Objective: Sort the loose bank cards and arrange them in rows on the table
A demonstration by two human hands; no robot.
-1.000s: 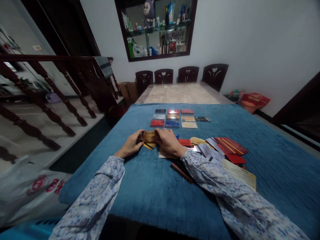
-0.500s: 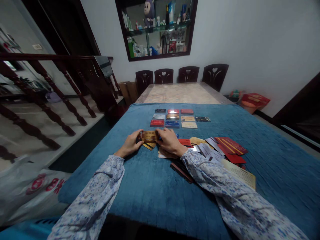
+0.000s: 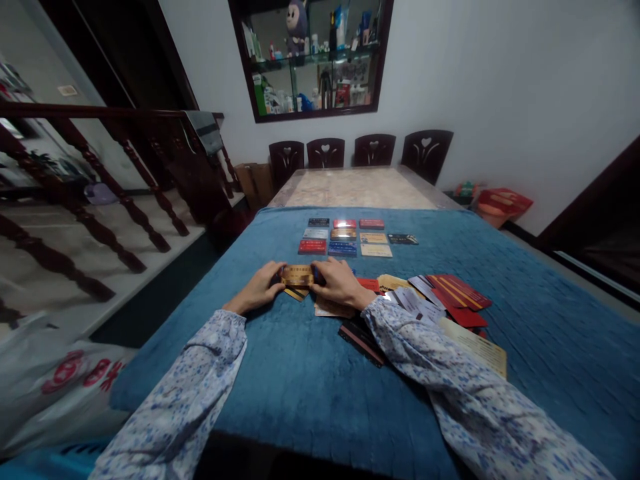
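Observation:
A gold-brown card (image 3: pixel 298 275) is held between my two hands, just above the blue cloth. My left hand (image 3: pixel 263 285) grips its left end with the fingers closed, and my right hand (image 3: pixel 337 283) pinches its right end. Beneath it, part of another gold and black card (image 3: pixel 297 293) shows on the cloth. Beyond the hands lie rows of card stacks, among them a red one (image 3: pixel 313 247), a blue one (image 3: pixel 343 249) and a cream one (image 3: pixel 377 251). A black patterned card (image 3: pixel 403 239) lies to their right.
Loose cards are spread beside my right forearm, including dark red ones (image 3: pixel 463 291), pale ones (image 3: pixel 415 301) and a black one (image 3: pixel 361 341). The blue cloth (image 3: pixel 300 387) covers the near table. Chairs (image 3: pixel 375 150) stand behind the far end; white bags (image 3: pixel 60 380) are at the left.
The gold-brown card is tilted a little differently between my hands and sits slightly lower. The whole view has shifted slightly.

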